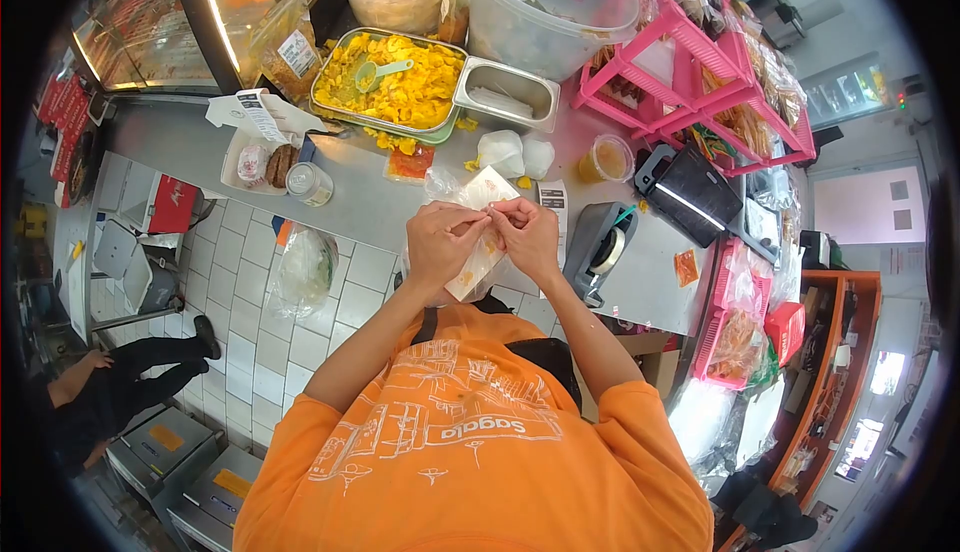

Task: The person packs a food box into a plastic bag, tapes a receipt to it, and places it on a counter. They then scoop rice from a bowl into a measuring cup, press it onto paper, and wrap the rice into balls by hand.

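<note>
My left hand point(441, 243) and my right hand point(531, 239) meet over the counter's front edge, thumbs and fingertips pinched together. What sits between the fingertips is too small to make out. Just beneath them is a long cream-coloured box point(489, 189) with a printed mark, surrounded by clear plastic bag point(447, 185); the hands cover its middle. Behind the box stand white knotted bags point(501, 154). A slip of printed paper point(552, 198) lies beside my right hand, near a grey tape dispenser point(600, 252).
A tray of yellow chips point(436, 130) with a scoop, a steel pan point(545, 105) and large tubs point(552, 37) line the back. At left are an open food box point(232, 167) and a can point(309, 184). Pink racks point(680, 87) rise at right. Another person point(120, 392) is at far left.
</note>
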`<state>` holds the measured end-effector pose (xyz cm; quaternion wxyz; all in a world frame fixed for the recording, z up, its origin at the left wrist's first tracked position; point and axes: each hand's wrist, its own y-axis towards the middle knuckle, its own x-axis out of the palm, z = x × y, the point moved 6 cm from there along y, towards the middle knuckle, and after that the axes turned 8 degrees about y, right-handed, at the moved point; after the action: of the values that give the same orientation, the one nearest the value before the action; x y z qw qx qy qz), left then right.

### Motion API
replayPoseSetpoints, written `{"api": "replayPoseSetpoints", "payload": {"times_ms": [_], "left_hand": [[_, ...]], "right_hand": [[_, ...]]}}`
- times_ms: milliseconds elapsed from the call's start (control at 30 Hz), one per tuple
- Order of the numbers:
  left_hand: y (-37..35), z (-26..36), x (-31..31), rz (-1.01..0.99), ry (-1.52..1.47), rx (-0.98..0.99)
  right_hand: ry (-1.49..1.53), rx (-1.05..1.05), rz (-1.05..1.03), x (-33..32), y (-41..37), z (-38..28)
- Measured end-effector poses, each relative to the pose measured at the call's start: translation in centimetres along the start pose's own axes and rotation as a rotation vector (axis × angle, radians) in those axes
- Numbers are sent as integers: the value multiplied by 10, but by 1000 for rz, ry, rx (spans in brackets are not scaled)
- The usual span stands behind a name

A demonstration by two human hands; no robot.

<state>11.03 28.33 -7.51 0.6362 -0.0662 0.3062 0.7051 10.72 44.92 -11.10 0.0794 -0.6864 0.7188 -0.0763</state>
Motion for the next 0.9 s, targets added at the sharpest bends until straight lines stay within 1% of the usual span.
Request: {"api": "replayPoseSetpoints", "payload": {"times_ms": [33,167,200,233,267,300,333,367,433,500,567,600,633,667,700,733,767,800,867,900], "left_hand": [[0,0,0,-1,8,6],[1,0,-2,-1,-16,-12],[1,1,-2,-1,-17,-7],[0,-3,-1,-20,-53,-99],[-1,-8,0,-40,-89,-192],[1,-7,-1,-39,-88,-187],[3,-2,-3,-40,-61,-107],[4,3,-5,-47,-35,-25],[3,-5,-2,-67,-26,4],[1,-1,1,-100,-23,32],[4,9,-8,-2,30,44],[3,13,-10,-29,22,49],[5,17,-10,-53,137,112],[6,20,-9,-79,248,176],[7,19,-7,-100,233,186],[7,15,-6,-90,203,150],[6,12,-7,-88,181,121],[1,21,-5,-101,168,139],[-23,75,9,-47,268,481],[-36,88,38,-222,153,573]], "right_hand": [[-24,-52,-7,0,0,-1],[-122,-48,-14,-1,-2,3],[-165,-181,-38,3,-4,-3],[-207,-313,-61,7,-7,-9],[-206,-315,-59,4,-7,-11],[-273,-405,-108,6,-10,-24],[-339,-494,-153,9,-13,-34],[-336,-493,-141,8,-14,-38],[-204,-101,-164,3,-4,-22],[-216,-100,-140,5,-3,-19],[-271,-143,-103,7,-3,-22],[-284,-286,62,0,-4,-20],[-300,-432,233,-11,-3,-15],[-318,-443,572,-57,-7,-9],[-340,-453,905,-113,-25,-7],[-245,-310,957,-147,-48,-19],[-137,-163,1010,-161,-76,-27],[-135,-166,1036,-156,-102,-12],[-787,-191,1006,-141,-139,9],[-635,-121,993,-129,-140,12]]}}
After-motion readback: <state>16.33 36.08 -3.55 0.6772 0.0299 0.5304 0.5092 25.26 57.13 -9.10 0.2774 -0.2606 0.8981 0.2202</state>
